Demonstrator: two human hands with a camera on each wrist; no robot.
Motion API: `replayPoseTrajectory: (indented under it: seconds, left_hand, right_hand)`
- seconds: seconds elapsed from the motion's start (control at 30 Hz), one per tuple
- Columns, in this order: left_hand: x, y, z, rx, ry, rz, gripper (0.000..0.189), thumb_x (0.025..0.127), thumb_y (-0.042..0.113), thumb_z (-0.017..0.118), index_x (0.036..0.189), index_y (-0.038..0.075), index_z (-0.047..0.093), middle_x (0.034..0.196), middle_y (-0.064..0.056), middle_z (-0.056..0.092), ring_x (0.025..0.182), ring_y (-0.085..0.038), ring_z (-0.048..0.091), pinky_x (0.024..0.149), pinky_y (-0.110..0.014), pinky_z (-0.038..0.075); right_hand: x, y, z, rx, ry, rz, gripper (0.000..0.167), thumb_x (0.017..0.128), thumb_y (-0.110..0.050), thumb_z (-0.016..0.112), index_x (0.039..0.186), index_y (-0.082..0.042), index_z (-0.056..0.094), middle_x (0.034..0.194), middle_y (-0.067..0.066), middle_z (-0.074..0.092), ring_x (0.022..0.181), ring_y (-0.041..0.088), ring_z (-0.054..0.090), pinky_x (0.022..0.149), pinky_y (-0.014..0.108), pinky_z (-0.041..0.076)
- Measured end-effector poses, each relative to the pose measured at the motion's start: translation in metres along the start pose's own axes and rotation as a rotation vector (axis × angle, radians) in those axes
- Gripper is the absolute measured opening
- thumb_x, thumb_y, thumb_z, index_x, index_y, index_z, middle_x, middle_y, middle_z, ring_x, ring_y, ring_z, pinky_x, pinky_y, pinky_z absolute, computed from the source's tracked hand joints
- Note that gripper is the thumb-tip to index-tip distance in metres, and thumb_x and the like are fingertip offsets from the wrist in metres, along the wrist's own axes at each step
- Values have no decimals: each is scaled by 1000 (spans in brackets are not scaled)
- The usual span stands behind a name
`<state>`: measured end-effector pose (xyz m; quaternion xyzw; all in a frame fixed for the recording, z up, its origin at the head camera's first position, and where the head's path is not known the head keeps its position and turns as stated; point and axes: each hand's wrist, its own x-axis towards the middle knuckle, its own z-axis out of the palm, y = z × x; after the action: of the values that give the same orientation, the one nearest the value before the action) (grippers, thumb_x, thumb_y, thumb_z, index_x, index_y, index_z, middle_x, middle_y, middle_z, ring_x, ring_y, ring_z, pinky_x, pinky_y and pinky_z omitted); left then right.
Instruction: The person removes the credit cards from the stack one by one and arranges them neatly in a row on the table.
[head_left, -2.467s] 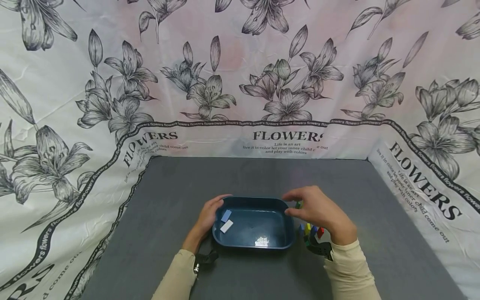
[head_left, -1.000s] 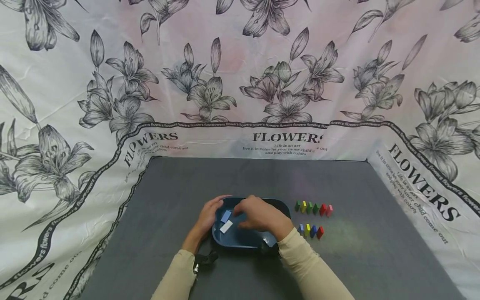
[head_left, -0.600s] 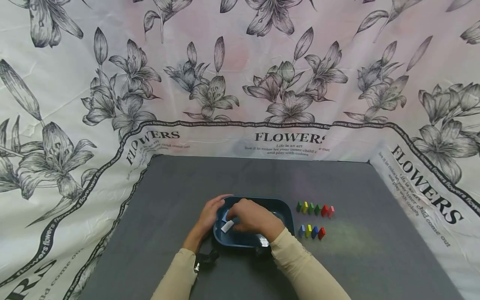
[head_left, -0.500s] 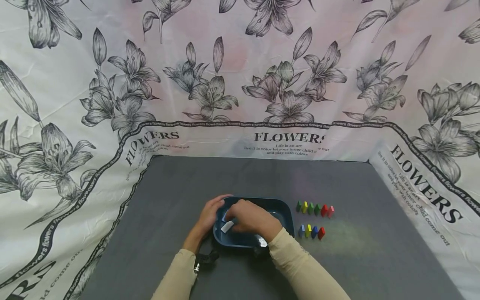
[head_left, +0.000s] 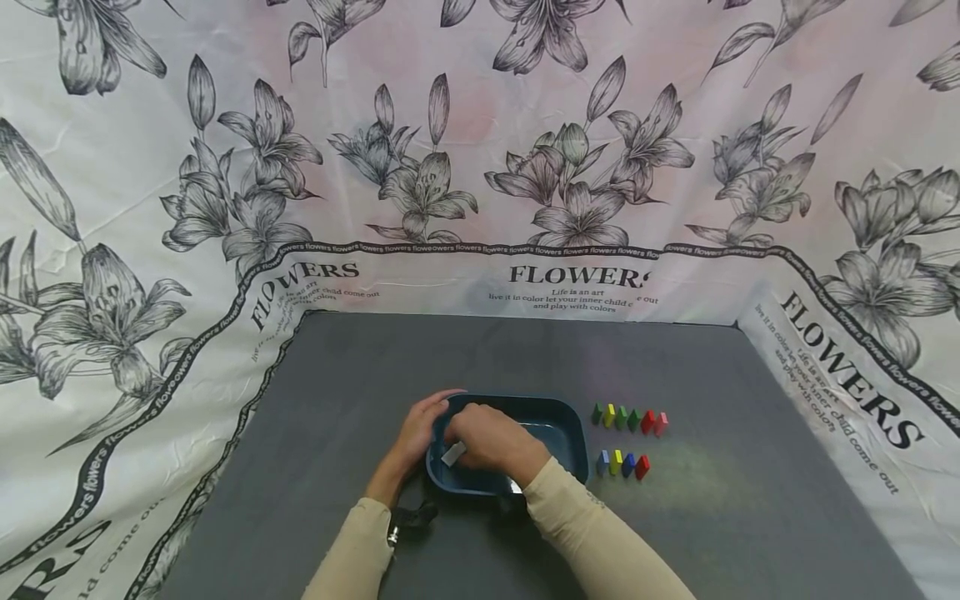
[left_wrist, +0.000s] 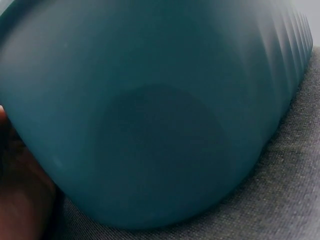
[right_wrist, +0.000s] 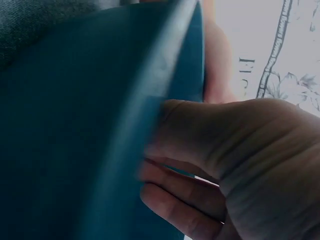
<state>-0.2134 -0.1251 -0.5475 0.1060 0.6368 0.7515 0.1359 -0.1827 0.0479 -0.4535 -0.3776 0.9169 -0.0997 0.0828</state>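
A dark blue rectangular tray [head_left: 555, 425] lies on the grey table. My left hand [head_left: 412, 433] holds its left end, fingers along the far left corner; the left wrist view is mostly the tray's outer wall [left_wrist: 165, 125]. My right hand [head_left: 495, 437] reaches down inside the tray's left part, fingers bent downward. A white domino block [head_left: 453, 453] lies flat beside these fingers. The light blue domino block is hidden beneath the right hand. In the right wrist view, the tray wall [right_wrist: 90, 130] covers the right fingertips, so their hold is not visible.
Right of the tray, upright domino blocks stand in two rows. The far row has several, including a yellow one [head_left: 610, 416] and a pink one [head_left: 661, 424]; the near row has several, ending in a red one [head_left: 642, 467]. A flower-printed cloth [head_left: 577, 275] borders the table [head_left: 420, 350].
My right hand has moved from beside the domino rows into the tray, then leftward over the light blue domino block, covering it. My left hand stays on the tray.
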Motion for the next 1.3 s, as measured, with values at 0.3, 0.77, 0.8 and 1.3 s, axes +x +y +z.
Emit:
replayPoseTrajectory:
  seconds: [0.3,0.77,0.8,1.3]
  left_hand:
    - [0,2,-2,49,8,16,46,116,17,41,150,-8,59,149,-31,63,114,-8,71,98,-22,57]
    - [0,4,-1,77,14,30,46,116,16,41,150,-8,60,146,-32,65,113,-8,70,98,-21,56]
    - [0,5,-1,75,12,28,46,116,16,41,150,-8,59,147,-33,64,113,-8,70,98,-21,56]
    - [-1,-1,2,72,28,20,45,116,17,43,149,-9,61,148,-30,65,117,-11,69,100,-22,55]
  right_hand:
    - [5,-4,6,-39,29,-1,20,85,-7,91,100,-19,88,94,-6,82,85,12,74,82,32,63]
    - [13,-2,13,-66,28,4,19,85,-7,89,96,-23,87,91,-8,81,85,14,74,80,34,63]
    - [13,-2,13,-67,31,4,20,84,-6,89,95,-23,87,91,-8,81,85,14,74,80,34,63]
    - [9,-8,15,-118,36,30,20,81,-8,92,93,-23,85,91,-5,79,82,16,73,78,35,63]
